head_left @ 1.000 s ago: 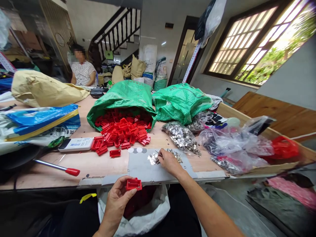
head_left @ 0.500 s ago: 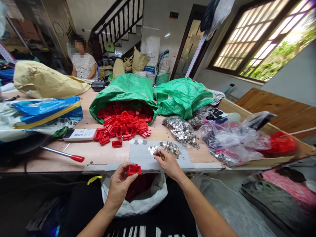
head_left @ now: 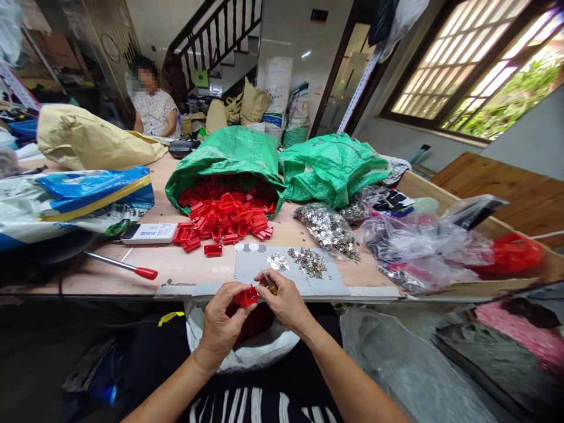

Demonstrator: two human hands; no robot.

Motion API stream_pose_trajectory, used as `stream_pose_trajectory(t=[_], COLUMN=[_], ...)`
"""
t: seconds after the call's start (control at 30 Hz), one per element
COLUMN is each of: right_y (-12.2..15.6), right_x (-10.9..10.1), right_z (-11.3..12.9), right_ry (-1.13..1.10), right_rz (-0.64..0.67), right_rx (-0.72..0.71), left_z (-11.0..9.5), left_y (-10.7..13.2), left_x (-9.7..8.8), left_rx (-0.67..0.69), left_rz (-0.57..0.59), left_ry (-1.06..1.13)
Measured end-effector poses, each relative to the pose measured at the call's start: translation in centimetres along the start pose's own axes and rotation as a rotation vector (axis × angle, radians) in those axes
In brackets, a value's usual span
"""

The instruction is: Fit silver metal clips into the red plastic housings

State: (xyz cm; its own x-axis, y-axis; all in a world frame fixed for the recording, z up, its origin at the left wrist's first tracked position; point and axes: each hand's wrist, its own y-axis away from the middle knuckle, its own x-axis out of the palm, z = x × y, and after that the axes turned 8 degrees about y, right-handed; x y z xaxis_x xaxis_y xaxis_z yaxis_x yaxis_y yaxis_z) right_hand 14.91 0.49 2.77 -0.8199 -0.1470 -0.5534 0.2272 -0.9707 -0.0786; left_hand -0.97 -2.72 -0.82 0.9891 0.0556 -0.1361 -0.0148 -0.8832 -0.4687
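My left hand (head_left: 222, 322) is closed on a small red plastic part (head_left: 245, 296), held just below the table's front edge. My right hand (head_left: 284, 301) is right beside it, pinching a thin pointed tool with a yellow handle (head_left: 268, 283) whose tip points toward the red part. Two small heaps of shiny metal pieces (head_left: 304, 261) lie on a grey sheet (head_left: 251, 267) just beyond my hands. A pile of red plastic parts (head_left: 224, 217) spills from a green sack (head_left: 229, 154). Under my hands sits a white bag (head_left: 255, 349) with red parts inside.
A red-handled screwdriver (head_left: 126, 267) and a white remote (head_left: 148, 233) lie at left. A second green sack (head_left: 330, 167), clear bags of metal pieces (head_left: 328, 229) and a red bag (head_left: 513, 252) stand at right. Another person (head_left: 154, 108) sits at the table's far end.
My right hand left the metal pieces on the grey sheet and came back to the red part. My left hand rose slightly, so both hands now meet at the table's edge.
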Motion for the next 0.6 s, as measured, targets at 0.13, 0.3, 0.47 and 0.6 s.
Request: stream_pose_trajectory(t=[0.13, 0.3, 0.47, 0.6], right_y=[0.0, -0.1, 0.0, 0.0], right_x=[-0.3, -0.8, -0.9, -1.0], right_z=[-0.1, -0.7, -1.5, -1.7], right_ry=[-0.005, -0.014, -0.008, -0.1], right_rz=[0.04, 0.077, 0.122, 0.181], right_rx=[0.033, 0.024, 0.01, 0.031], left_z=[-0.3, 0.1, 0.2, 0.1], left_y=[-0.3, -0.2, -0.3, -0.5], left_x=[0.0, 0.3, 0.6, 0.8], left_rx=[0.105, 0.134, 0.097, -0.07], left_rz=[0.026, 0.073, 0.094, 0.119], left_ry=[-0.099, -0.122, -0.04, 0.197])
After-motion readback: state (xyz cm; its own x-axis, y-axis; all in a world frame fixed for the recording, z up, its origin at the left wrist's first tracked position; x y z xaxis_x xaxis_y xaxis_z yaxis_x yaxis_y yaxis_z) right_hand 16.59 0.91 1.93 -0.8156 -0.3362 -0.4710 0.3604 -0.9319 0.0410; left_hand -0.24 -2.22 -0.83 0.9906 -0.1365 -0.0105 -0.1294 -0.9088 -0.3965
